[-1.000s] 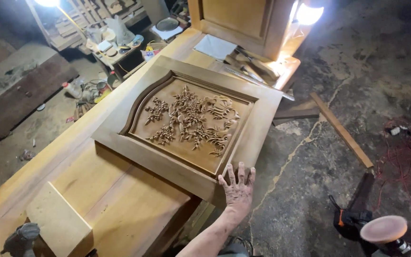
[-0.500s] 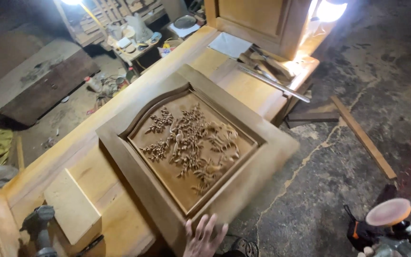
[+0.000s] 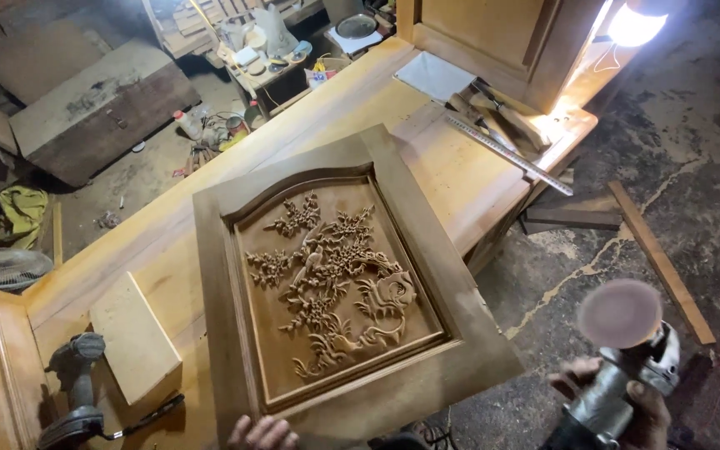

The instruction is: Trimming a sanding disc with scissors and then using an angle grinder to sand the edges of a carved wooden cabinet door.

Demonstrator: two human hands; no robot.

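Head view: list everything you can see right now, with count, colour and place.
Carved wooden door panel with floral relief: one, brown, lying on the workbench, centre.
Long wooden workbench: one, light tan, under the panel.
Flat wooden block: one, pale, left of the panel.
Power drill: one, grey, lower left on the bench.
Metal ruler: one, silver, upper right of the bench.
Lamp: one, bright white, top right.
Angle grinder with round sanding disc: one, grey with pinkish disc, lower right.
Left hand: on the panel's near edge.
Right hand: gripping the grinder.
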